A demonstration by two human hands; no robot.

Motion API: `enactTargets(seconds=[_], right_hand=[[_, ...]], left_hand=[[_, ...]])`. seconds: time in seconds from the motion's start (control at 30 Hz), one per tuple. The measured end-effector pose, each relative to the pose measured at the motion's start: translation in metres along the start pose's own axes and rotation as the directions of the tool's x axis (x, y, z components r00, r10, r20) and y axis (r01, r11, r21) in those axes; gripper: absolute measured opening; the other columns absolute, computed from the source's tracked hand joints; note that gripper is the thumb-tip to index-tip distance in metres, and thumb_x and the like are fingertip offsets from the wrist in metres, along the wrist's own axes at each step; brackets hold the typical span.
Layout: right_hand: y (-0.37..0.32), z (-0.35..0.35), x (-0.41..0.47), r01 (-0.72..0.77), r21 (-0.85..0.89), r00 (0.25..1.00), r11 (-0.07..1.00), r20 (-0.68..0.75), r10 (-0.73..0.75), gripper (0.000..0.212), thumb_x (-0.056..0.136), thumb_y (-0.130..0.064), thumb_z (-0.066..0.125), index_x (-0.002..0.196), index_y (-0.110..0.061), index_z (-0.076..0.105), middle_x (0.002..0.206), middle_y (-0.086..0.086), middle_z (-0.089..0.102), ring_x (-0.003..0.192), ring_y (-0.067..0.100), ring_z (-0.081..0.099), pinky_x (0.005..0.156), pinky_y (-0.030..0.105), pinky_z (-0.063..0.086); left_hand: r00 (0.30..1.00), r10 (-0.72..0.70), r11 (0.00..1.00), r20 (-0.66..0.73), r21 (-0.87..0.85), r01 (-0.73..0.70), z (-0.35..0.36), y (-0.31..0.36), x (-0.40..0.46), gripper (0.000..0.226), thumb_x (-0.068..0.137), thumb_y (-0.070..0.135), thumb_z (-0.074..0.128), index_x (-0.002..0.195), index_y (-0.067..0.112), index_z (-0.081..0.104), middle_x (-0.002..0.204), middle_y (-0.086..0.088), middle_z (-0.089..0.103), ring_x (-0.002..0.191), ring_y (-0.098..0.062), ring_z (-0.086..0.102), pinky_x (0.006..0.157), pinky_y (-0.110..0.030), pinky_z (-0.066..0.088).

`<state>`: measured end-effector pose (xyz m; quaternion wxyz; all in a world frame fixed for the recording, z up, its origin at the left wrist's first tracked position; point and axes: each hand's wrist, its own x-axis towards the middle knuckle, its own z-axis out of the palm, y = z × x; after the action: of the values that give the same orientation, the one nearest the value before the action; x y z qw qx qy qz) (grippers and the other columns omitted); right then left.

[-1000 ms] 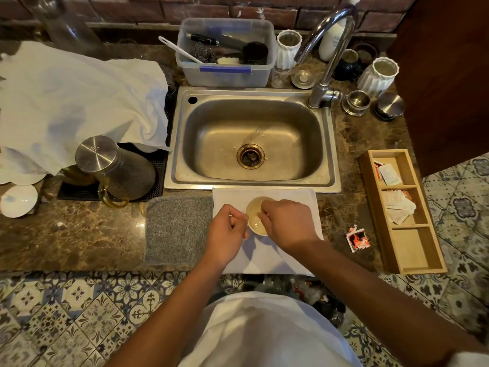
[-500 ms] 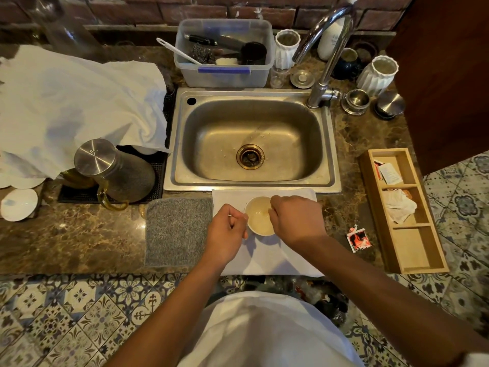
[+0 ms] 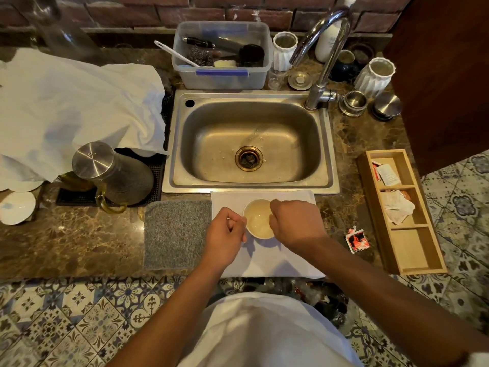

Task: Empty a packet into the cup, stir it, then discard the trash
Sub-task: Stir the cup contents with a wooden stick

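Cup [image 3: 258, 219] sits between both hands; right hand [image 3: 296, 223] curled over its right rim, contents hidden; left hand [image 3: 225, 234] curled at left side, grip unclear

Warm, dim indoor light; glare on sink [image 3: 248, 144] and tap [image 3: 321, 49]; soft shadows; wide-angle bending at edges; corners slightly soft.

A brushed steel sink [image 3: 250, 144] with a shiny chrome tap [image 3: 321, 56] is set in glossy brown marble counter [image 3: 66, 239], flanked by a rough grey cloth [image 3: 177, 234], a matt wooden tray [image 3: 404, 250] and a translucent plastic tub [image 3: 222, 78].
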<state>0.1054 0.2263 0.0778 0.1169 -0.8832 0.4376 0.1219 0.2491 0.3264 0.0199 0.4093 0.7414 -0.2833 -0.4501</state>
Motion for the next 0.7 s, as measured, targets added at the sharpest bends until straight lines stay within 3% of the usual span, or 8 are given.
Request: enactTargets(seconds=[0.1,0.23,0.33,0.43,0.7], right_hand=[[0.003,0.004,0.004,0.02,0.013,0.999,1.0,-0.049,-0.019,0.026,0.104,-0.033,0.049,0.121,-0.02,0.064,0.11,0.006,0.074,0.094,0.025,0.069,0.076,0.032,0.054],[0.0,0.002,0.003,0.102,0.009,0.995,0.995,0.009,-0.102,0.033,0.099,-0.034,0.06,0.127,-0.018,0.063,0.113,0.008,0.074,0.095,0.026,0.069,0.077,0.032,0.052],[-0.005,0.004,-0.001,0.12,-0.007,0.991,0.993,0.052,-0.12,0.03,0.1,-0.034,0.054,0.123,-0.017,0.063,0.107,0.009,0.074,0.091,0.028,0.069,0.069,0.029,0.041],[-0.015,0.011,-0.004,0.129,0.026,0.988,0.991,0.087,-0.131,0.028,0.104,-0.035,0.049,0.123,-0.019,0.063,0.108,0.008,0.072,0.094,0.027,0.068,0.071,0.028,0.036],[-0.003,0.015,0.002,0.064,0.15,0.996,0.987,-0.076,-0.053,0.03,0.103,-0.035,0.048,0.123,-0.019,0.064,0.107,0.006,0.074,0.092,0.027,0.069,0.072,0.029,0.046]], left_hand=[[1.0,-0.005,1.0,0.004,0.005,0.005,0.0,0.0,0.001,0.009,0.099,0.006,0.058,0.09,0.006,0.059,0.054,0.005,0.061,0.044,-0.002,0.052,0.055,-0.029,0.043],[1.0,-0.003,1.0,0.007,0.002,0.003,0.0,0.0,0.0,0.011,0.1,0.009,0.059,0.089,0.008,0.059,0.052,0.007,0.061,0.045,-0.003,0.053,0.055,-0.03,0.043],[1.0,-0.001,1.0,0.007,0.002,0.001,0.0,0.0,0.0,0.01,0.1,0.009,0.059,0.091,0.006,0.059,0.053,0.006,0.061,0.046,-0.003,0.053,0.056,-0.03,0.043],[1.0,-0.003,1.0,0.006,0.0,0.003,-0.001,0.0,-0.001,0.011,0.1,0.011,0.059,0.09,0.006,0.059,0.052,0.006,0.061,0.046,-0.003,0.054,0.057,-0.031,0.043],[1.0,-0.008,1.0,0.009,0.001,0.008,0.0,0.003,-0.001,0.011,0.101,0.011,0.059,0.091,0.005,0.059,0.053,0.006,0.061,0.046,-0.004,0.053,0.055,-0.031,0.044]])
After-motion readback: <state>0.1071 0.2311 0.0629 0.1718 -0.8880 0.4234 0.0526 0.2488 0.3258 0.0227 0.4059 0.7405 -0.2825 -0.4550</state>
